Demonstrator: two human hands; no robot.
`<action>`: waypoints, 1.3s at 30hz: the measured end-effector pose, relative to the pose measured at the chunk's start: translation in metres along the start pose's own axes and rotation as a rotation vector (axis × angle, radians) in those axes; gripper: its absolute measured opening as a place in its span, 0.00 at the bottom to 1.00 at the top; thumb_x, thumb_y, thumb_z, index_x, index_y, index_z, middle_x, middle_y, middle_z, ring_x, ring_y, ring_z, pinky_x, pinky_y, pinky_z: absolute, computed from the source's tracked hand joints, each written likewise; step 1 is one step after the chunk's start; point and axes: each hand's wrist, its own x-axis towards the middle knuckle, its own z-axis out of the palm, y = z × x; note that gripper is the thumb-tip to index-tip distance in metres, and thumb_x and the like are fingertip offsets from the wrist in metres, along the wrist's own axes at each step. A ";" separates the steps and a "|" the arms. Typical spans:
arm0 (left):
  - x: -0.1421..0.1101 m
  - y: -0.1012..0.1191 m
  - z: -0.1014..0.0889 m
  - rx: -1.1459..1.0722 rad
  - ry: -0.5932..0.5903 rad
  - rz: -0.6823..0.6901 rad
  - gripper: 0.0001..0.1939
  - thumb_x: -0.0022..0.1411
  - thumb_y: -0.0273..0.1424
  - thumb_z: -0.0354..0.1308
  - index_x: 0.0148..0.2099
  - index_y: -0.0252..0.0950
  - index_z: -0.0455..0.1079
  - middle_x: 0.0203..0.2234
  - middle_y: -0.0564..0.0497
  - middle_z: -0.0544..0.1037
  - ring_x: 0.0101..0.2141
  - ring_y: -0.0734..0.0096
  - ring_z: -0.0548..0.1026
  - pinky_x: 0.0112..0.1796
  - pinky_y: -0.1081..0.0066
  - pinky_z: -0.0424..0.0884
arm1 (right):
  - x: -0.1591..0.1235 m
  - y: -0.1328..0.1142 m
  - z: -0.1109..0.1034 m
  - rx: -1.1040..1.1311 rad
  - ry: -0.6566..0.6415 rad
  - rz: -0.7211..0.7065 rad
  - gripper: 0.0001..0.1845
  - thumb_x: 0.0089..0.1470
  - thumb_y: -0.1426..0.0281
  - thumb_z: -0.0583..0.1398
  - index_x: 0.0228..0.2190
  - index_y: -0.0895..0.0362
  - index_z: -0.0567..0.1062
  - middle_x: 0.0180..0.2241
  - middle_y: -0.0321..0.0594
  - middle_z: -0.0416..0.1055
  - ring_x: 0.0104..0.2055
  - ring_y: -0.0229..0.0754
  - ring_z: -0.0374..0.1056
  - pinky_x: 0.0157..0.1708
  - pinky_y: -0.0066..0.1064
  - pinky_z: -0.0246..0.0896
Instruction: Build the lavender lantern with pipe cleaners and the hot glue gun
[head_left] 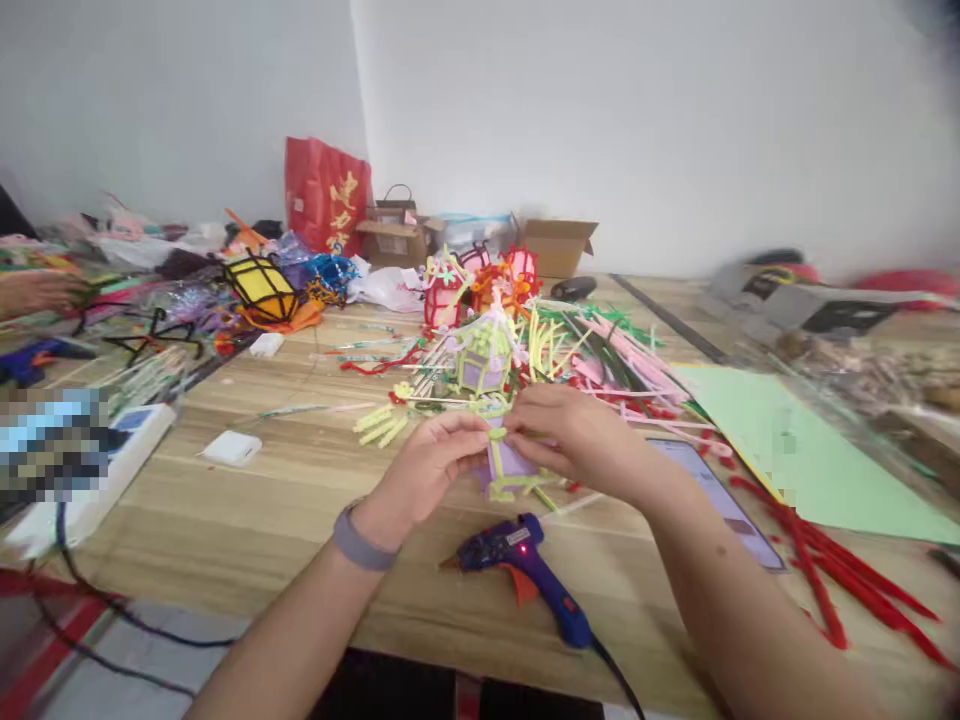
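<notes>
Lying at lower centre, a blue glue gun [551,590] shows a red light [523,548]. Beyond, mid-frame, the left hand [439,455] and right hand [574,430] pinch a green strip [497,434] at a purple piece [511,462]. Green edging [511,484] already borders its lower side; the hands hide what remains. Behind stands a fuller purple-and-green lantern [480,372].

So I'm sat at a wood-grain table [300,540] that runs back to plain off-white walls [637,120], which meet in a corner a bit left of centre. Light's pretty soft and even, kinda greyish on the wall. Down past the near left edge there's a patch of pale floor [150,660] next to some red strips. Can't really tell what those are.
</notes>
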 end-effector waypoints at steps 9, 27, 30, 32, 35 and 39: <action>0.002 -0.001 0.001 -0.024 0.000 -0.041 0.13 0.39 0.28 0.73 0.28 0.32 0.74 0.23 0.53 0.77 0.27 0.75 0.75 0.33 0.74 0.72 | 0.002 0.000 0.002 -0.015 -0.021 0.032 0.11 0.61 0.72 0.54 0.33 0.60 0.76 0.30 0.42 0.70 0.33 0.41 0.65 0.33 0.30 0.56; 0.006 -0.002 -0.004 -0.091 0.009 -0.083 0.12 0.44 0.26 0.71 0.32 0.33 0.74 0.26 0.52 0.78 0.29 0.74 0.77 0.36 0.74 0.73 | 0.003 -0.011 0.013 -0.154 0.083 0.258 0.08 0.56 0.67 0.59 0.35 0.58 0.75 0.30 0.42 0.76 0.33 0.44 0.70 0.34 0.32 0.57; 0.006 -0.002 -0.004 -0.083 0.004 -0.087 0.12 0.45 0.27 0.71 0.32 0.33 0.73 0.26 0.52 0.78 0.28 0.73 0.76 0.37 0.71 0.72 | 0.003 -0.011 0.012 -0.130 0.100 0.252 0.06 0.57 0.71 0.57 0.33 0.57 0.74 0.29 0.40 0.76 0.32 0.43 0.70 0.35 0.32 0.58; 0.006 -0.002 -0.005 -0.074 0.002 -0.079 0.12 0.45 0.28 0.71 0.32 0.33 0.73 0.27 0.52 0.78 0.29 0.73 0.76 0.38 0.71 0.72 | 0.003 -0.011 0.012 -0.107 0.098 0.233 0.06 0.58 0.72 0.57 0.32 0.57 0.75 0.30 0.41 0.76 0.33 0.43 0.70 0.36 0.32 0.58; 0.006 -0.002 -0.005 -0.065 0.015 -0.068 0.12 0.44 0.28 0.72 0.32 0.33 0.74 0.27 0.53 0.78 0.30 0.73 0.76 0.38 0.72 0.71 | 0.005 -0.010 0.012 -0.108 0.088 0.197 0.07 0.58 0.72 0.57 0.31 0.58 0.76 0.30 0.43 0.74 0.35 0.44 0.68 0.37 0.33 0.59; 0.007 -0.003 -0.006 -0.072 0.001 -0.061 0.13 0.42 0.29 0.72 0.31 0.33 0.74 0.26 0.53 0.78 0.30 0.74 0.76 0.36 0.73 0.71 | 0.006 -0.010 0.013 -0.118 0.081 0.191 0.08 0.59 0.73 0.57 0.30 0.59 0.76 0.30 0.44 0.73 0.36 0.45 0.67 0.37 0.34 0.60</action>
